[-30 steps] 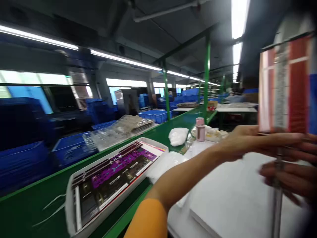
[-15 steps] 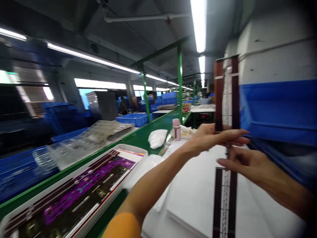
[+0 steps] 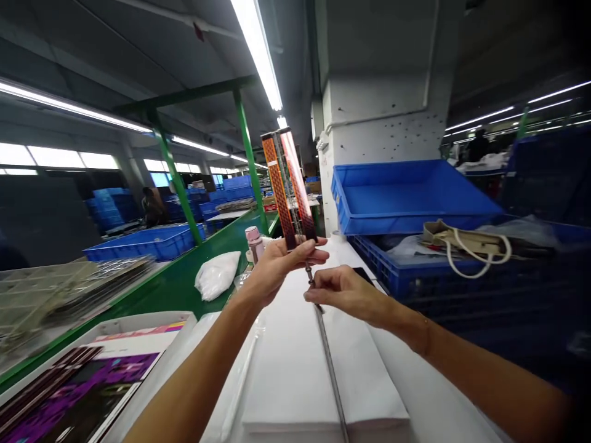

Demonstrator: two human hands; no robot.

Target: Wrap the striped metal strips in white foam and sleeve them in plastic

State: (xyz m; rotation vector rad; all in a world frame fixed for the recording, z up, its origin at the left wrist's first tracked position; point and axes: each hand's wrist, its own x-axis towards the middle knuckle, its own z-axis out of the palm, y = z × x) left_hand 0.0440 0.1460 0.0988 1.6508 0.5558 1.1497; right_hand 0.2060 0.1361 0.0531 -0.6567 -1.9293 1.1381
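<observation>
My left hand (image 3: 286, 261) is closed around the lower end of a long reddish-brown strip (image 3: 289, 191), which stands up nearly vertical. Two finely ribbed bands run along this strip, with a narrow metallic-looking middle between them; light shines orange through the left band. Just below, my right hand (image 3: 339, 289) pinches the narrow part under the bands. From there a thin grey length (image 3: 333, 375) hangs down over a white stack of sheets (image 3: 286, 375); it looks like the same piece seen edge-on. My fingertips hide the joint.
At left a white tray (image 3: 178, 344) holds dark strips and purple printed pieces. A pink bottle (image 3: 255, 244) and a white plastic bag (image 3: 218, 275) stand behind it by a green rail. Blue crates (image 3: 415, 197) and a beige bag with rope handles (image 3: 462, 241) are at right.
The view has swung right, bringing the blue crates and beige bag in. The strip has turned: its lower part, earlier face-on, now shows as a thin line. Both hands keep their hold.
</observation>
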